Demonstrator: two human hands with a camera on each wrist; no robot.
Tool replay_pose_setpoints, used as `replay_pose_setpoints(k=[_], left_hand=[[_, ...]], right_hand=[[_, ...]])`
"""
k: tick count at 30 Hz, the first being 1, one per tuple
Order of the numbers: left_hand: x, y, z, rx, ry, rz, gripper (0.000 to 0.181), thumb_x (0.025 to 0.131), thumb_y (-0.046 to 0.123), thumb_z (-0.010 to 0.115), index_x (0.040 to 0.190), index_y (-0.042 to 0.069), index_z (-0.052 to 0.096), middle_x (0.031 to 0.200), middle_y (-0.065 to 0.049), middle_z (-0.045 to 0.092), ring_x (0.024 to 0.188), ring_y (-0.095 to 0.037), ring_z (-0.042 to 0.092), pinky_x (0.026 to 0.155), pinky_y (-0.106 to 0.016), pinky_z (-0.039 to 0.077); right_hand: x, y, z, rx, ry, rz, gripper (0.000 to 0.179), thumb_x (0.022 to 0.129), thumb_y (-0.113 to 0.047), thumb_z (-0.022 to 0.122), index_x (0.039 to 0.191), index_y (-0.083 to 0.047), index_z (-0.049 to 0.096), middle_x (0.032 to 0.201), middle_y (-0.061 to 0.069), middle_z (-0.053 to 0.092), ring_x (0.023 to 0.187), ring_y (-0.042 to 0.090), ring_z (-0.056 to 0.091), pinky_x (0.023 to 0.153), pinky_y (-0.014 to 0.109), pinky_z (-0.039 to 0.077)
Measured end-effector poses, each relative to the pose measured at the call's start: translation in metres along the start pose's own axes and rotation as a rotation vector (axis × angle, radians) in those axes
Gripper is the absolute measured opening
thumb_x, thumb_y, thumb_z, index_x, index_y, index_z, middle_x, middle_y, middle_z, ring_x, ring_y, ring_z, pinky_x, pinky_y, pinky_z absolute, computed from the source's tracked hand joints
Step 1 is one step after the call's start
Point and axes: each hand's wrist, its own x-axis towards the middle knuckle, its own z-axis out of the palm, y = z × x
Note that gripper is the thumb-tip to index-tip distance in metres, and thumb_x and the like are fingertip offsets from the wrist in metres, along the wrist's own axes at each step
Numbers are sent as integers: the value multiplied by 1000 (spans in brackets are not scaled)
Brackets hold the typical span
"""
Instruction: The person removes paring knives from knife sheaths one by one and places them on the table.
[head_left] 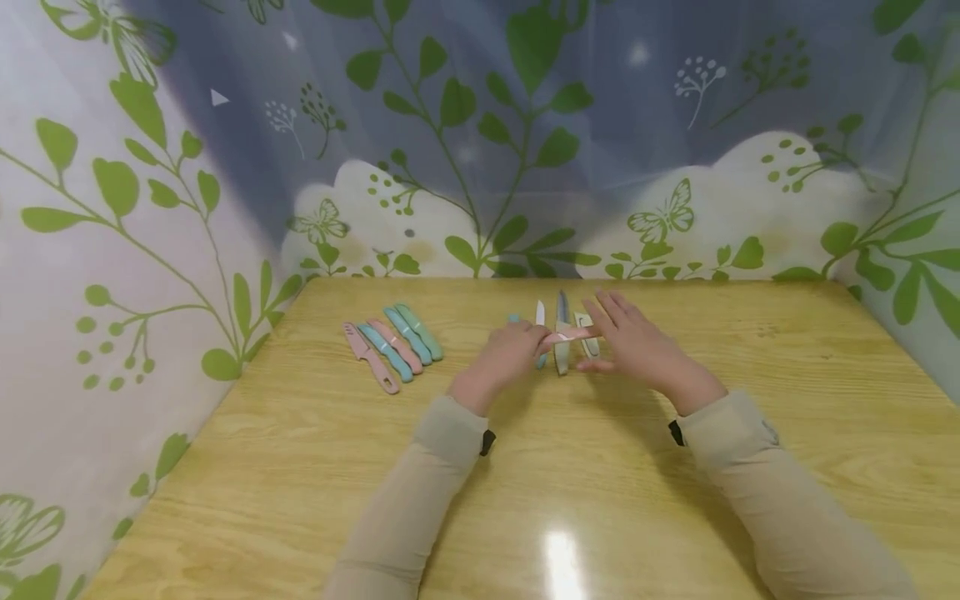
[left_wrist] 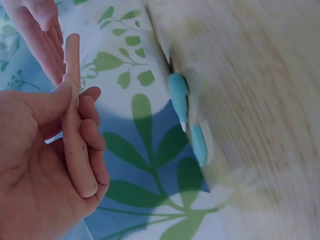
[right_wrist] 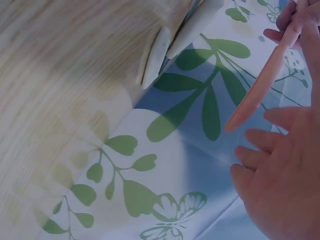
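My left hand (head_left: 513, 350) grips a pink knife (head_left: 572, 335) by its handle; in the left wrist view the fingers curl round the handle (left_wrist: 79, 160) and a pink sheath (left_wrist: 73, 55) covers the blade. My right hand (head_left: 641, 346) is beside the sheath's far end, fingers extended and thumb apart; the right wrist view shows the fingers (right_wrist: 255, 155) straight, near the sheath's tip. Beyond the hands lie a cream-handled knife (head_left: 562, 360) with a bare blade, a cream sheath (head_left: 590, 340), and a blue-handled knife (head_left: 541, 362) with a bare blade, partly hidden by the left hand.
A blue piece (head_left: 513, 318) shows behind the left hand. To the left, several knives in pink, blue and green (head_left: 422, 332) lie side by side on the wooden table (head_left: 300, 467). Leaf-patterned cloth (head_left: 465, 192) hangs along the table's back and side edges.
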Motion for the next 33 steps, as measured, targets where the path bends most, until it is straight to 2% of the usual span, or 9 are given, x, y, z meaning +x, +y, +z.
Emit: replay_pose_setpoints(k=[4,9,14,19,26,30,33], left_hand=[[-4,7,0,-34,-16,28,35,104,29,44,129,10,59,124,-7,64,118,-23,59,102,-41,46],[-8,12,1,-32,-40,31,37,104,32,41,130,13,58,126,-3,62,120,-21,57,102,-44,45],[-10,15,1,-14,-39,41,35,104,31,41,131,15,57,129,-3,61,123,-21,55,103,-45,44],[-8,18,2,-34,-37,41,38,105,34,38,132,14,57,128,-4,61,122,-22,55,103,-44,43],[-6,21,5,-47,-24,86,36,105,30,40,129,12,58,124,-5,63,117,-21,58,103,-38,44],[-7,21,4,-71,-18,92,36,105,29,41,131,11,58,125,-4,63,117,-20,57,103,-36,44],[-7,20,3,-93,-18,89,39,105,32,38,130,11,59,121,-4,64,115,-19,58,103,-36,43]], right_hand=[[-5,-6,-2,-16,0,-38,86,89,-39,68,151,2,24,155,29,23,144,46,17,115,58,19],[-8,-11,-4,-14,-5,-39,81,91,-38,66,150,0,27,154,28,25,144,45,18,115,59,19],[-10,-11,-3,-27,5,-65,75,89,-37,67,146,1,36,151,26,34,141,45,27,114,60,20],[-11,-8,0,-30,1,-107,68,89,-38,67,141,0,45,144,23,45,136,44,36,113,62,21],[-12,-6,0,19,-17,-128,53,91,-32,66,134,-3,55,135,18,57,132,46,41,113,63,17],[-11,-6,-1,33,11,-142,48,91,-30,66,128,0,58,122,19,64,117,41,56,107,58,33],[-11,-6,0,49,32,-156,41,92,-26,66,123,1,60,111,16,68,102,34,63,95,51,47]])
